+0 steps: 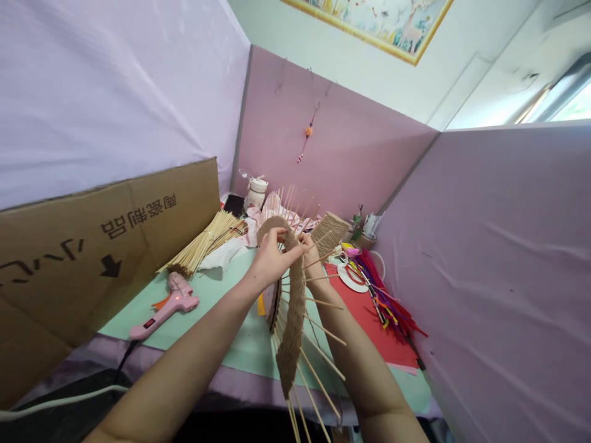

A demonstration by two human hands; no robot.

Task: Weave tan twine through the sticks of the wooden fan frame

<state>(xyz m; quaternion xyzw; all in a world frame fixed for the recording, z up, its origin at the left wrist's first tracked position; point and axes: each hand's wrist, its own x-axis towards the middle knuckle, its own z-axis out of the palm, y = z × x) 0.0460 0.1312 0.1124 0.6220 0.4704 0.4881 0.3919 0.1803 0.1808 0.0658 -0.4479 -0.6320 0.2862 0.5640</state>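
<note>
A curved band wrapped in brown twine (292, 326), with thin wooden sticks poking out all around it, stands upright above the green table top. My left hand (272, 255) grips the band near its top, thumb and fingers on either side. Just beside it my right hand (310, 252) has its fingers pinched at the band's right edge, among the sticks. What those fingertips hold is too small to tell. Behind my right hand lies a roll of brown twine (331, 231).
A pink glue gun (168, 304) lies at the left by a bundle of sticks (207, 240) and a cardboard panel (161, 209). A white jar (255, 194) stands behind. At right, coloured pipe cleaners (388, 295) lie on a red sheet (369, 329).
</note>
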